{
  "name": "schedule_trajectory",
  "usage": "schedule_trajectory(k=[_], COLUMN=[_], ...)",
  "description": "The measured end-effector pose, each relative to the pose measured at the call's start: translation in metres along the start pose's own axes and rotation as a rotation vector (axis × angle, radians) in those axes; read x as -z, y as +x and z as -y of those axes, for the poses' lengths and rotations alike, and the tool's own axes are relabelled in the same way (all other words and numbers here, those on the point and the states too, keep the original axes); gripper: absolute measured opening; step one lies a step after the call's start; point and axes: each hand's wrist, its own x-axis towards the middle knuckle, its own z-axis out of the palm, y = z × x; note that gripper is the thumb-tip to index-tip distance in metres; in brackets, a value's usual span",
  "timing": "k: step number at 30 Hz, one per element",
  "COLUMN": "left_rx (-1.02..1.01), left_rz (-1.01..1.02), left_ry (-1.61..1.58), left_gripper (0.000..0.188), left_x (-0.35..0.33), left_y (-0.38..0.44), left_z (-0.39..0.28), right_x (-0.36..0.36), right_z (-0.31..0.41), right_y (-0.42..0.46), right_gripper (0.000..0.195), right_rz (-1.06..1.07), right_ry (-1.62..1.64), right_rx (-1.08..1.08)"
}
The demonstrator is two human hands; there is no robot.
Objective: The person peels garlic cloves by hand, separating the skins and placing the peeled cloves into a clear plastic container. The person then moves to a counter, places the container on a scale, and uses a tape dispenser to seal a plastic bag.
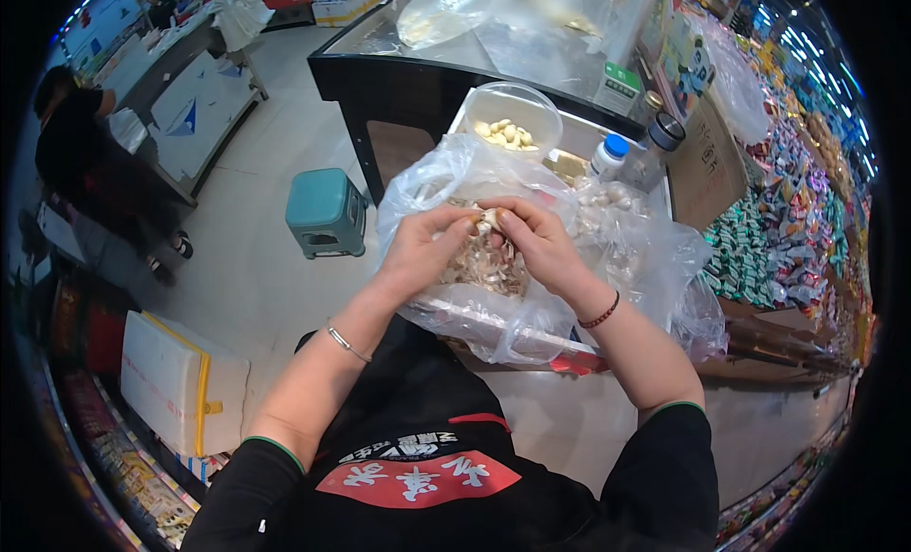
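Observation:
Between the fingertips of my left hand and my right hand is a small garlic clove with papery skin on it. Both thumbs and forefingers pinch it. Directly beneath lies a heap of garlic skins in an open clear plastic bag. Behind the hands, a round clear plastic tub holds several peeled garlic cloves. Unpeeled garlic bulbs lie in plastic at the right, beyond my right hand.
A white bottle with a blue cap and a dark-lidded jar stand behind the garlic bulbs. A teal stool is on the floor at left, near a foam box. Packaged goods fill the right. A person stands far left.

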Motion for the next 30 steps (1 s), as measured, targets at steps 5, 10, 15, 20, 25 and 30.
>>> schedule_trajectory(k=[5, 10, 15, 20, 25, 30], left_rx=[0.017, 0.051, 0.076, 0.059, -0.041, -0.149], left_rz=[0.034, 0.015, 0.014, -0.004, -0.043, -0.098], left_ry=[0.052, -0.029, -0.011, 0.064, 0.218, 0.363], left_gripper=[0.024, 0.022, 0.018, 0.015, 0.014, 0.012], left_x=[-0.004, -0.006, -0.003, 0.001, -0.002, -0.006], left_y=[0.007, 0.006, 0.004, -0.003, 0.0, -0.002], left_z=[-0.006, -0.008, -0.008, -0.011, -0.004, -0.01], right_x=[0.011, 0.007, 0.002, 0.002, 0.003, -0.007], right_z=[0.0, 0.004, 0.001, 0.001, -0.007, 0.018], right_y=[0.0, 0.0, -0.003, -0.004, -0.004, -0.013], right_gripper=[0.031, 0.03, 0.028, 0.027, 0.029, 0.039], right_rz=[0.026, 0.013, 0.009, 0.095, 0.005, -0.012], right_ry=[0.05, 0.065, 0.036, 0.14, -0.078, -0.639], right_rx=[-0.034, -0.012, -0.007, -0.08, -0.013, 0.149])
